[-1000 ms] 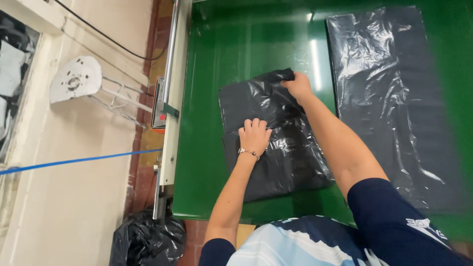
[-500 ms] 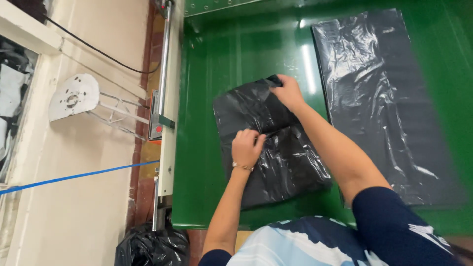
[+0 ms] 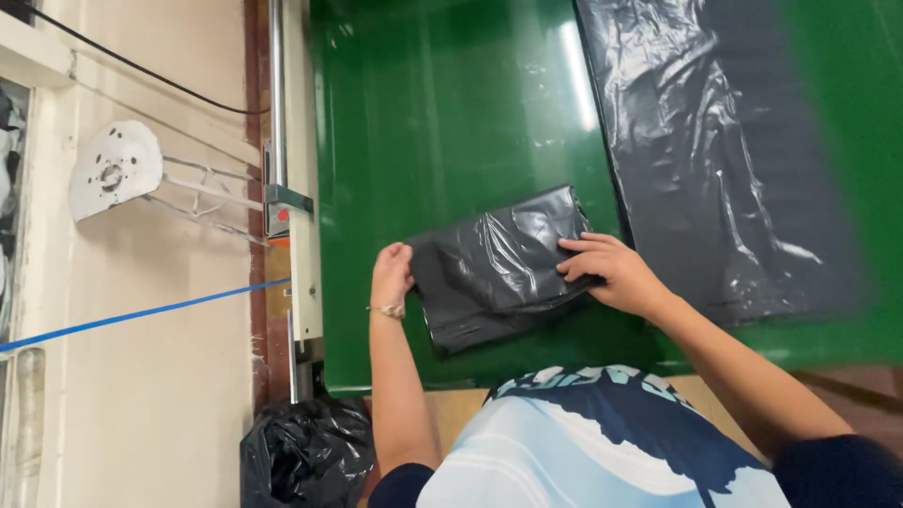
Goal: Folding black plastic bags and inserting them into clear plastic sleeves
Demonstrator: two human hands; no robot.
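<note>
The black bag [image 3: 503, 268] lay folded small on the green worktop [image 3: 423, 122], left hand [image 3: 392, 273] pinching its edge, right hand [image 3: 611, 273] pressing flat (another bag [image 3: 715, 160] lay unfolded beside it).

Folded bag [image 3: 499, 268] mid-frame: glossy black. Flat bag [image 3: 715, 160] upper right: same shiny black, greyish sheen. Counter [image 3: 442, 103]: deep green. Tape [image 3: 141, 313] at left: blue. Wall [image 3: 160, 414]: cream. Shirt [image 3: 602, 442] at bottom: navy, pale blue, white print.

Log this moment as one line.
left hand: holds folded black bag edge | right hand: presses it | surface: green table
</note>
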